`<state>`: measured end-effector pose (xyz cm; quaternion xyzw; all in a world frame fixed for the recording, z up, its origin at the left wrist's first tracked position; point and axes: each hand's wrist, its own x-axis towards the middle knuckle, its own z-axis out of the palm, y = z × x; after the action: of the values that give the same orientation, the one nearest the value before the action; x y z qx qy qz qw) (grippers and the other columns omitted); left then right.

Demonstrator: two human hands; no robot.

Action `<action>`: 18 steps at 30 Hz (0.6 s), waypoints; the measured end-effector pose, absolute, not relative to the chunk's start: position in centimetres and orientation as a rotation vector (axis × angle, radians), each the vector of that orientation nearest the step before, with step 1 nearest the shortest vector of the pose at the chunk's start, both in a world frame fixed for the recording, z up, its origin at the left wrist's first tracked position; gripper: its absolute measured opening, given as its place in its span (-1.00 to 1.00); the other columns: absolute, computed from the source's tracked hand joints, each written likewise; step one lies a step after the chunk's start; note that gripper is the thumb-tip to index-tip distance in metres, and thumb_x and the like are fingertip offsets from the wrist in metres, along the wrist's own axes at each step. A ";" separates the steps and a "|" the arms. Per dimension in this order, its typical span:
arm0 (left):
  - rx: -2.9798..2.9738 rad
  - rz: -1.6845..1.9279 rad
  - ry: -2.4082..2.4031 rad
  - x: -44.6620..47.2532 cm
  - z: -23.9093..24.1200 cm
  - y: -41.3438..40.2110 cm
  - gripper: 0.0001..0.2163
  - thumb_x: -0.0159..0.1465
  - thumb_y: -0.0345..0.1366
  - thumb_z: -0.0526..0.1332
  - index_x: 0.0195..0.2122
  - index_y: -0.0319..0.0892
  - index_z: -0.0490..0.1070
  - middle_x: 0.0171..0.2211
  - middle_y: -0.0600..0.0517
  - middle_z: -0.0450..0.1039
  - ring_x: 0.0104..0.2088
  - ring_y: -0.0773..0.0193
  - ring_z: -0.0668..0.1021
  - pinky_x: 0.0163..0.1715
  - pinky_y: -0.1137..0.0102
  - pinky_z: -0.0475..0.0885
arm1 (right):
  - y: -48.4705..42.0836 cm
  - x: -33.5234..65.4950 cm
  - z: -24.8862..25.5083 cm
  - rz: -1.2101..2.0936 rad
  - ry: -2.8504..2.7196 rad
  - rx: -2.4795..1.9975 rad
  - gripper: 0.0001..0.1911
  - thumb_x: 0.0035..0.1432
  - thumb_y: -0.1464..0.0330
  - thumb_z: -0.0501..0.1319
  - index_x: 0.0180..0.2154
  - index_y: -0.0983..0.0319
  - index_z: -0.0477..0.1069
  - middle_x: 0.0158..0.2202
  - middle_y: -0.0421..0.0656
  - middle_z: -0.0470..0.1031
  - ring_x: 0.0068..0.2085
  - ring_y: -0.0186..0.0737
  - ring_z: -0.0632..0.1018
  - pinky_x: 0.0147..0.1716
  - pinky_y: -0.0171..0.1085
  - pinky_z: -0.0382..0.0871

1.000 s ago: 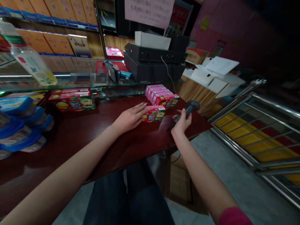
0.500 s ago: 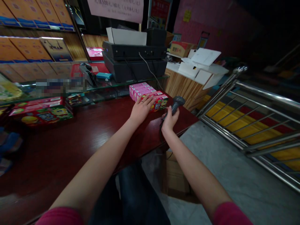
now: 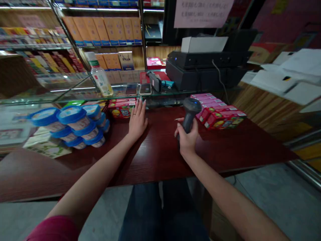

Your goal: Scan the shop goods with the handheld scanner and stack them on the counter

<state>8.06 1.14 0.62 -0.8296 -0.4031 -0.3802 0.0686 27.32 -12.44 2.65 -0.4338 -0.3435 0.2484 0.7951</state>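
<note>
My right hand (image 3: 186, 139) is closed around the grip of a dark handheld barcode scanner (image 3: 190, 113), held upright over the dark red wooden counter (image 3: 160, 154). My left hand (image 3: 137, 119) lies flat and open on the counter, fingertips touching a stack of red snack boxes (image 3: 119, 108) under the glass shelf. A row of pink and red boxes (image 3: 217, 112) sits on the counter to the right of the scanner.
Blue-lidded tubs (image 3: 72, 124) are stacked at the counter's left. A glass shelf (image 3: 75, 92) carries a plastic bottle (image 3: 100, 75) and a phone (image 3: 145, 88). A black printer (image 3: 205, 67) stands behind, shop shelves (image 3: 100, 30) fill the back wall, and white cartons (image 3: 291, 75) lie at the right.
My left hand left the pink and red boxes on the right and moved left across the counter to the red snack boxes. The view swung left. The scanner stays in my right hand.
</note>
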 end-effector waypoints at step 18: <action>-2.513 -1.127 -1.140 0.1 1.0 3.0 -0.57 0.51 -0.39 0.05 0.37 -0.03 0.32 0.43 -0.08 0.29 0.44 0.10 0.31 0.40 0.04 0.34 | -10.0 21.5 2.9 0.998 -0.999 -0.978 -0.77 0.16 0.32 0.39 -0.18 0.11 0.40 -0.27 -0.25 0.51 -0.60 -0.42 0.37 -0.72 -0.35 0.24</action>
<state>0.07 3.02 1.01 -0.8404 -0.3811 -0.3769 0.0803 21.53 -10.01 2.93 -0.4311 -0.4404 0.4398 0.6533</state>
